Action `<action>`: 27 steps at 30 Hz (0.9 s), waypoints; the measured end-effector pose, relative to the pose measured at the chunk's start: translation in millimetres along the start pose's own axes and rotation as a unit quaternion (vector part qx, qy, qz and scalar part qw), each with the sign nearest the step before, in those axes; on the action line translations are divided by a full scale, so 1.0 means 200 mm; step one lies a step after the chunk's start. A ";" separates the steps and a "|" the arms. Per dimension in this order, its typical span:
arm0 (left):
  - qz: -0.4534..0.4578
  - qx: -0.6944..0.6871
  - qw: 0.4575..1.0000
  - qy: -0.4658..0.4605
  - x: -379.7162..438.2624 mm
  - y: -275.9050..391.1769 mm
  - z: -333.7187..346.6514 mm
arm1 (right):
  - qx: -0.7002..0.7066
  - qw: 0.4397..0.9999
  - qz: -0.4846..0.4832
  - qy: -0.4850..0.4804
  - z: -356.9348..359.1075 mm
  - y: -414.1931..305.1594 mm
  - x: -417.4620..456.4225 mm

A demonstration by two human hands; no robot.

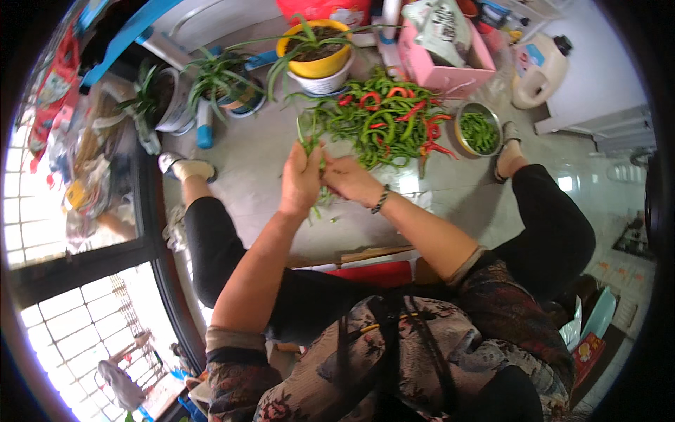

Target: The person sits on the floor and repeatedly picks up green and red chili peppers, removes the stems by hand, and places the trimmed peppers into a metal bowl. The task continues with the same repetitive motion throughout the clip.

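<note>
In front of me my left hand (pixel 299 179) is closed around a few green chili peppers (pixel 310 138), which stick up past the fingers. My right hand (pixel 350 179), with a dark braided bracelet (pixel 381 199) at the wrist, meets it from the right. Its curled fingertips touch the lower part of the bunch; what they pinch is hidden. Just beyond my hands a large heap of green and red chili peppers (pixel 387 126) lies on the tiled floor. To the heap's right stands a metal bowl (pixel 460 138) holding green peppers (pixel 479 132). Below my hands lie green scraps (pixel 315 212).
Behind the heap stand a yellow flowerpot (pixel 316 68) and a pink box (pixel 448 79) with a bag in it. More potted plants (pixel 221 87) are at the left. A large jug (pixel 540 71) is at the right. My feet (pixel 192 170) flank the work area.
</note>
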State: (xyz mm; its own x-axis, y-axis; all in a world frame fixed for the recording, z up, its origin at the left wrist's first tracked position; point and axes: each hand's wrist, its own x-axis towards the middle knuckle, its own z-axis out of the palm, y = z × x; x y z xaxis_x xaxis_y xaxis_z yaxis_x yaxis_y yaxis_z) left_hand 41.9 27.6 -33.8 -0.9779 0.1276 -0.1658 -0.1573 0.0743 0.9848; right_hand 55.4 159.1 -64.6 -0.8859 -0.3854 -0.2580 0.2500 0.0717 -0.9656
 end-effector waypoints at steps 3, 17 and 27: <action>0.062 0.377 0.920 -0.093 -0.01 0.07 0.00 | -0.100 0.989 -0.112 -0.004 0.03 0.11 -0.01; -0.157 -0.094 0.978 -0.096 0.01 0.09 -0.11 | 0.588 0.633 -0.053 0.501 -1.49 0.49 -0.27; -0.158 -0.088 0.978 -0.106 0.01 0.06 -0.11 | 0.210 0.891 -0.027 0.403 -1.12 0.12 -0.20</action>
State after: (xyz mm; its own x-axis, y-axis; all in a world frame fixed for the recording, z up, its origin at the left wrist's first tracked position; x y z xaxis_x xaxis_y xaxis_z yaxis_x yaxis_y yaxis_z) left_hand 36.0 7.0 -21.6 -0.8290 0.3299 -0.4516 -0.4864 -0.0265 0.8733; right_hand 8.5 383.0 -84.4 -0.8515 0.4188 -0.3155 0.1737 -0.3425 -0.9233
